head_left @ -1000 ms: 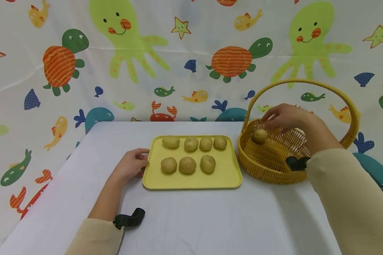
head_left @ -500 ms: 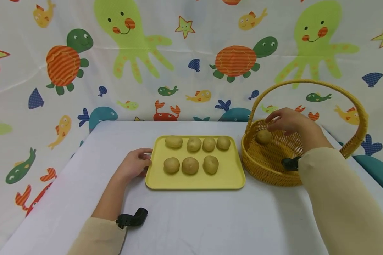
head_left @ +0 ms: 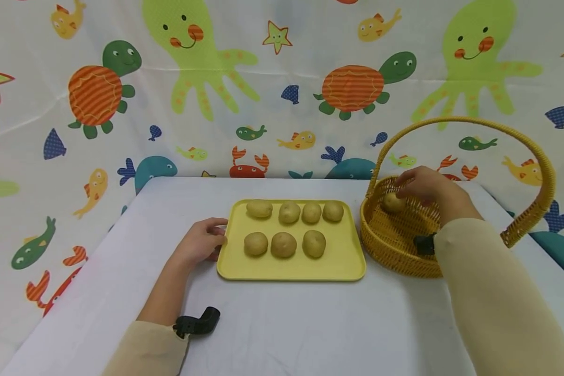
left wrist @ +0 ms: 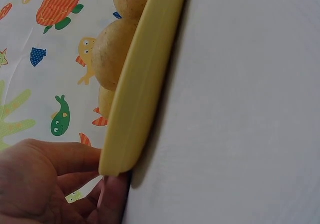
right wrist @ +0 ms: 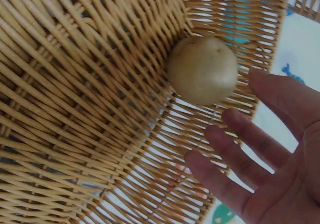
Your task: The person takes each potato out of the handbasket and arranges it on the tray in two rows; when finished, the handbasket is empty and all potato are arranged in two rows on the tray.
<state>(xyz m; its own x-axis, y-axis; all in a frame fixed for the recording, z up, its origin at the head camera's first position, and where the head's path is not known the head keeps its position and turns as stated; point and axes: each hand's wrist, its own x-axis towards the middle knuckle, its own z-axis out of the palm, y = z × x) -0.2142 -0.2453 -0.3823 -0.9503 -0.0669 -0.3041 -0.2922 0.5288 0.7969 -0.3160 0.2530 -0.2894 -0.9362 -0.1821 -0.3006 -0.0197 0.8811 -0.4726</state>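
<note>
At the tray's left edge, my left hand [head_left: 203,242] holds the yellow tray [head_left: 291,269]. In the left wrist view, one finger of the left hand [left wrist: 35,184] meets the tray's rim and another lies low against its corner. Two rows of potatoes [head_left: 283,245] sit on the tray. On the right, a single potato [head_left: 392,202] rests inside the wicker basket [head_left: 380,245], against its wall. My right hand [head_left: 425,187] reaches under the basket's handle, fingers spread beside that potato [right wrist: 202,70]. A small gap separates fingers and potato in the right wrist view.
The basket's tall arched handle [head_left: 470,121] rises over my right forearm. A white cloth covers the table [head_left: 291,324]. Behind it hangs a curtain [head_left: 263,78] printed with sea animals. A black wrist camera [head_left: 197,322] sits on my left wrist.
The right hand has shifted slightly down in the basket, by the potato there. The whole scene has slid a little to the right in view. My left hand stays at the tray.
</note>
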